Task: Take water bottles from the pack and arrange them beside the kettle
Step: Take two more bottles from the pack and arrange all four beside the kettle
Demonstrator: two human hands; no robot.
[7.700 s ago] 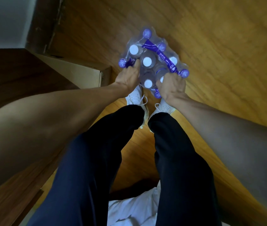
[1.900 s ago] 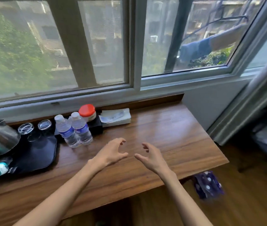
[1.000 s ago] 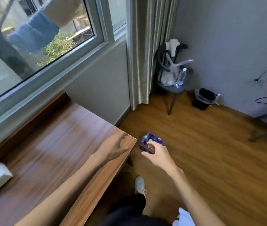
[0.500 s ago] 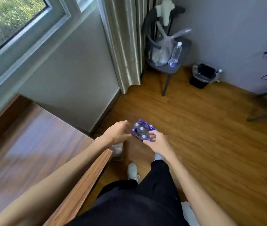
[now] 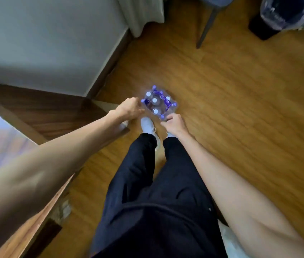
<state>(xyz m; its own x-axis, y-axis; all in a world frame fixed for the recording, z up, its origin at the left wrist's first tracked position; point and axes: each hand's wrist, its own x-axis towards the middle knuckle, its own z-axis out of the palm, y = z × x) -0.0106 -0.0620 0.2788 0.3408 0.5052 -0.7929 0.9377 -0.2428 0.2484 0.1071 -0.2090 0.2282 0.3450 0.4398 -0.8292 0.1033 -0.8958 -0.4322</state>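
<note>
A shrink-wrapped pack of water bottles [image 5: 157, 103] with purple and white caps and a purple strap stands on the wooden floor, just beyond my shoes. My left hand [image 5: 128, 108] reaches down at the pack's left side, fingers curled close to the wrap; contact is blurred. At the pack's near right corner my right hand [image 5: 173, 123] has its fingers closed on the wrap's edge. The kettle is out of view.
The wooden table's corner [image 5: 41, 135] juts in at the left, close to my left forearm. A grey wall and dark skirting [image 5: 108, 66] run behind the pack. A chair leg [image 5: 205, 28] and a black bin [image 5: 275, 19] stand at the far right.
My view has swung from the table and window down to the floor. Both hands have dropped to the pack, and my body has bent over it.
</note>
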